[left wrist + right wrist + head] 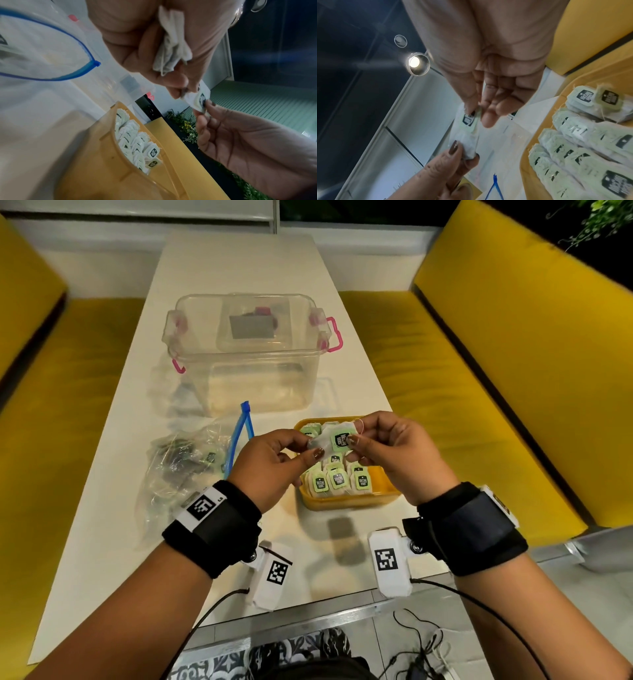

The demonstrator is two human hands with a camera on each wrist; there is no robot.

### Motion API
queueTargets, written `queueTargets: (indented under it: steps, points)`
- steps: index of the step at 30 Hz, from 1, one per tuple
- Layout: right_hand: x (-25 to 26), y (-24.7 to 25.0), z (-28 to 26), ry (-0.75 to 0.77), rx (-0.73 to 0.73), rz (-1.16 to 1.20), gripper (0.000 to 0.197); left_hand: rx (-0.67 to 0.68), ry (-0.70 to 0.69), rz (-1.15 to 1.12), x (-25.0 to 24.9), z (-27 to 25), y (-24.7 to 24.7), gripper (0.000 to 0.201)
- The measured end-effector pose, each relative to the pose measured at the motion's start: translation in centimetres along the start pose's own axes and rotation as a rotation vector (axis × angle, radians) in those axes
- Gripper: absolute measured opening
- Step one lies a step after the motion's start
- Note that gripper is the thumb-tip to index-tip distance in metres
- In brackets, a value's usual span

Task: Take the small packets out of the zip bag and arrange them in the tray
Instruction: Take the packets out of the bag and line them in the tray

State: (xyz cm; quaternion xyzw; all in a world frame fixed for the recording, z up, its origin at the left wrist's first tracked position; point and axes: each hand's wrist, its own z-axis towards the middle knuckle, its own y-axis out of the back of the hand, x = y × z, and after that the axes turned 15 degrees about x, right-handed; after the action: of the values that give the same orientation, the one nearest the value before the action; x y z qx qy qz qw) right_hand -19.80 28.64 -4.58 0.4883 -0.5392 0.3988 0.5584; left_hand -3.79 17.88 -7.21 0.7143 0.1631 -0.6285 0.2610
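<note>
Both hands hold one white tea bag packet [334, 438] with a green label above the yellow tray [342, 503]. My left hand [310, 448] pinches its left end and my right hand [356, 434] pinches the label end. In the left wrist view, my left hand [187, 93] also keeps a few more tea bags [171, 44] curled in its palm. The right wrist view shows the right hand [476, 115] on the packet [469, 129]. Several packets [339, 479] stand in rows in the tray. The open zip bag [185, 467] with a blue zipper lies to the left, packets still inside.
A clear plastic box [246, 350] with pink latches stands behind the tray and the bag on the white table [102, 542]. Yellow benches [479, 371] run along both sides. Cables and marker tags hang from my wrists near the front table edge.
</note>
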Motion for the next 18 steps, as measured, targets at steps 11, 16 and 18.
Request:
queueTargets:
  steps: [11, 16, 18]
  points:
    - [2.3, 6.0, 2.5, -0.208, 0.041, -0.637, 0.009, -0.078, 0.154, -0.175, 0.3, 2.2, -1.9, 0.039]
    - [0.7, 7.9, 4.6, -0.422, 0.156, -1.003, 0.003, -0.163, 0.207, -0.28, 0.5, 2.9, -2.0, 0.043]
    - [-0.2, 8.0, 5.3, -0.497, 0.205, -1.084, 0.007, -0.19, 0.232, -0.288, 0.7, 3.0, -1.9, 0.043]
